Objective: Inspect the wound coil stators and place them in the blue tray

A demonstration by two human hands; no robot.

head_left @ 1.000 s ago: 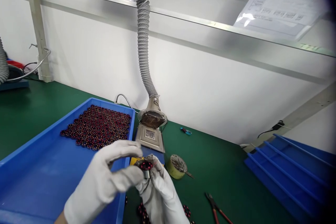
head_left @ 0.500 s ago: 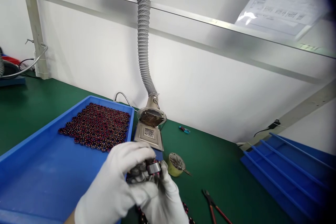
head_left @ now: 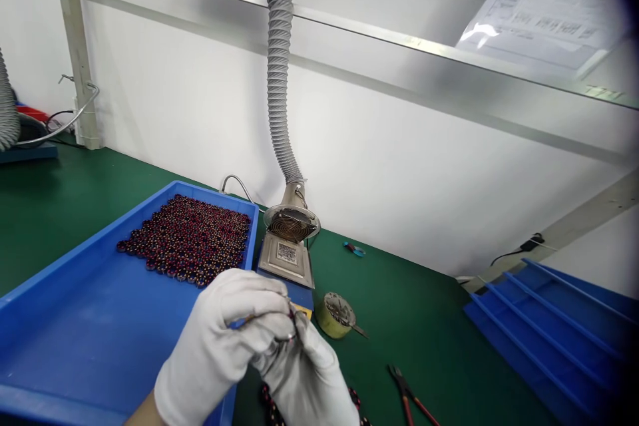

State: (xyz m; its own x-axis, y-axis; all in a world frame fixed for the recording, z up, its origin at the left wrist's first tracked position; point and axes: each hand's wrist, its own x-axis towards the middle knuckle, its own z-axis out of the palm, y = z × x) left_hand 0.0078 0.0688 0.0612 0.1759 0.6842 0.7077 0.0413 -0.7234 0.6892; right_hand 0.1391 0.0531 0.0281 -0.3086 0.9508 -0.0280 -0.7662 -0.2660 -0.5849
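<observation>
Both my hands wear white gloves and meet in front of the hot plate. My left hand [head_left: 224,339] is closed, its fingertips pinching a small dark ring-shaped part [head_left: 291,327] that is mostly hidden by the fingers. My right hand [head_left: 312,376] is closed on the same part from the other side, its glove fingertips dark with grime. Below and beside the right hand lie several dark red-and-black parts [head_left: 269,406], partly covered by it. Left of my hands, a blue tray [head_left: 100,319] holds many similar dark ring parts [head_left: 194,236] packed at its far end.
Behind my hands stands a small hot plate [head_left: 285,259] under a fume hood [head_left: 291,221] with a grey hose [head_left: 280,66]. To the right are a yellowish round tin [head_left: 335,316], red-handled cutters [head_left: 407,393], small blue-handled pliers [head_left: 354,249] and blue racks [head_left: 549,333].
My hands have turned the part, and its shiny metal band, visible before, is now mostly hidden by my fingers. The left fingers have closed further over it. The view has shifted slightly.
</observation>
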